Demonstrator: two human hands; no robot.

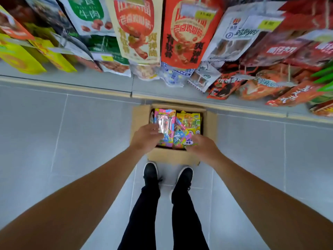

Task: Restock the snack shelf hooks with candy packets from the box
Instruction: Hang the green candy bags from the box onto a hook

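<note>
Head cam: an open brown cardboard box (140, 116) sits on the grey tile floor (72, 132), right by the shelf w/ hanging snack bags (138, 29). Inside lie a pink candy packet (166, 123) & a yellow candy packet (191, 123), long sides pointing away toward the shelf. Left hand (145, 138) fingers curl on the pink one's near end. Right hand (201, 147) fingers touch the yellow one's near end; can't tell its grip.

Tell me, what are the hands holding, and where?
The left hand grips a pink candy packet at its lower left edge. The right hand touches the yellow packet's bottom corner; a real hold cannot be told.
</note>
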